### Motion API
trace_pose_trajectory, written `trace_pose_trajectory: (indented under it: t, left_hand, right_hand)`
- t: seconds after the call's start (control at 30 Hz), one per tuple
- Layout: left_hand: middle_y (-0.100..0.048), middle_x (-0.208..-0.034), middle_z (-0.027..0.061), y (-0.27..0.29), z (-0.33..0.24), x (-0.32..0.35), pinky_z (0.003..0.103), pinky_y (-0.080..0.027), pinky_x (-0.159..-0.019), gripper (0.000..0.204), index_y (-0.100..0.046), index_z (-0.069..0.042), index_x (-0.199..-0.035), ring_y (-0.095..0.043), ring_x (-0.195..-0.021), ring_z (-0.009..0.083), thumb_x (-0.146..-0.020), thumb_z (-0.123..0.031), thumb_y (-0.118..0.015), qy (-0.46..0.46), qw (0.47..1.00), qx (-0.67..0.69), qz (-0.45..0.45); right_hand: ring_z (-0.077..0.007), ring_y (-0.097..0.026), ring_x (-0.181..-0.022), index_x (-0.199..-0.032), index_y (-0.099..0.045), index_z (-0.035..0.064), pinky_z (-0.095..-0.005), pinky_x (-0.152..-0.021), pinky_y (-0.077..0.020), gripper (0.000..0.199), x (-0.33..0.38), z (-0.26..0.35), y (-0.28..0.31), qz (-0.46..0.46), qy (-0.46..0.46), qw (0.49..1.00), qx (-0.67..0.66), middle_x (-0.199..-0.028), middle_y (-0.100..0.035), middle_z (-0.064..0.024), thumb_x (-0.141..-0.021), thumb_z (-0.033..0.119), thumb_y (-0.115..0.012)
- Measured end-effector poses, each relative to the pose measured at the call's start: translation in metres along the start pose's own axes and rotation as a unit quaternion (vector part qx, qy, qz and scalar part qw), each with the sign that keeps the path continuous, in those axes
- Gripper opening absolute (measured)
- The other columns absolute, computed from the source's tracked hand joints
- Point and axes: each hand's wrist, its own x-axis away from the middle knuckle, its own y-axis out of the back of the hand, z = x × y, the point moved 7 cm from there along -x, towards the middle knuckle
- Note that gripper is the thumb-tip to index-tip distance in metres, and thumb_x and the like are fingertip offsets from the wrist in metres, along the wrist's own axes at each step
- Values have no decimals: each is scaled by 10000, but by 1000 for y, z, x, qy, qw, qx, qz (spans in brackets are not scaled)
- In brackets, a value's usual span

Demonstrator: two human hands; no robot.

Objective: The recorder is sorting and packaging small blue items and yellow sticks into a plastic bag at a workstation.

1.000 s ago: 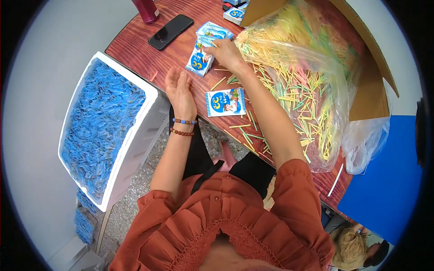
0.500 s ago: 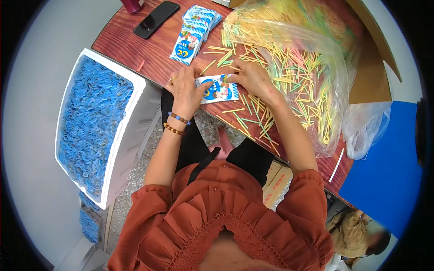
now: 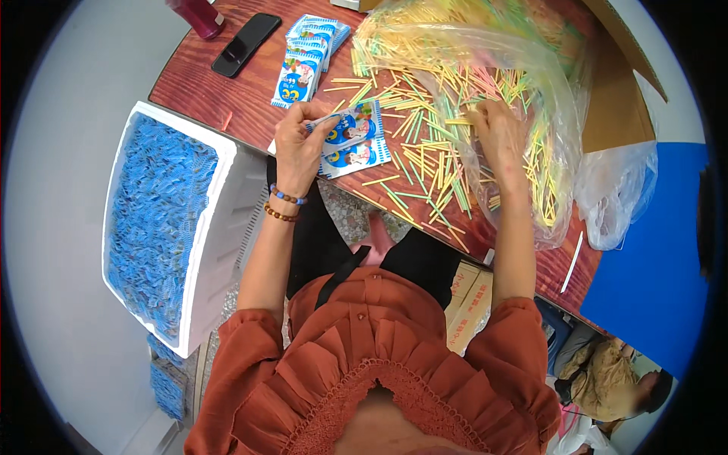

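Note:
My left hand [image 3: 299,144] holds a small blue and white printed packet [image 3: 351,127] just above the near edge of the red-brown wooden table [image 3: 220,98]; a second packet of the same kind [image 3: 356,158] lies under it. My right hand [image 3: 500,136] rests palm down on a heap of thin yellow, green and pink sticks [image 3: 425,144] at the mouth of a clear plastic bag [image 3: 531,68]. Whether it grips any sticks is hidden.
A stack of similar packets [image 3: 307,57] lies farther up the table beside a black phone [image 3: 245,44] and a dark red bottle [image 3: 199,15]. A white crate of blue packets [image 3: 163,220] stands at my left. A cardboard box [image 3: 614,83] sits behind the bag. Another person [image 3: 614,379] is at lower right.
My left hand has lifted a packet at the table's near edge. My right hand left the packets and moved right onto the sticks at the bag's mouth.

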Motion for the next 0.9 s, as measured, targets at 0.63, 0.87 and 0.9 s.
trace_pose_trajectory:
  t: [0.63, 0.87, 0.9]
  left_hand:
    - [-670, -893, 16, -32, -23, 1, 188, -486, -670, 83, -633, -23, -925, -591, -795, 43, -876, -73, -676, 25, 985, 161, 49]
    - [-687, -866, 35, -63, -10, 16, 202, -495, -613, 108, -661, -2, -957, -619, -723, 55, -892, -88, -660, 85, 951, 295, -27]
    - [-687, -866, 35, -65, -9, 17, 202, -495, -613, 108, -661, -2, -957, -619, -723, 55, -892, -88, -660, 86, 951, 295, -24]
  right_hand:
    - [-39, -540, -685, -855, -674, 7, -228, -580, -433, 84, 2, 114, -55, 174, 91, 780, -594, -732, -601, 17, -836, 88, -683]
    - [-40, -589, -776, -994, -678, -12, -204, -681, -479, 157, 19, 96, -45, 182, 52, 774, -604, -865, -670, -3, -878, 92, -662]
    - [-40, -589, -776, -994, -678, -12, -204, -681, -479, 157, 20, 93, -44, 179, 50, 775, -604, -865, -670, -3, -878, 92, -662]
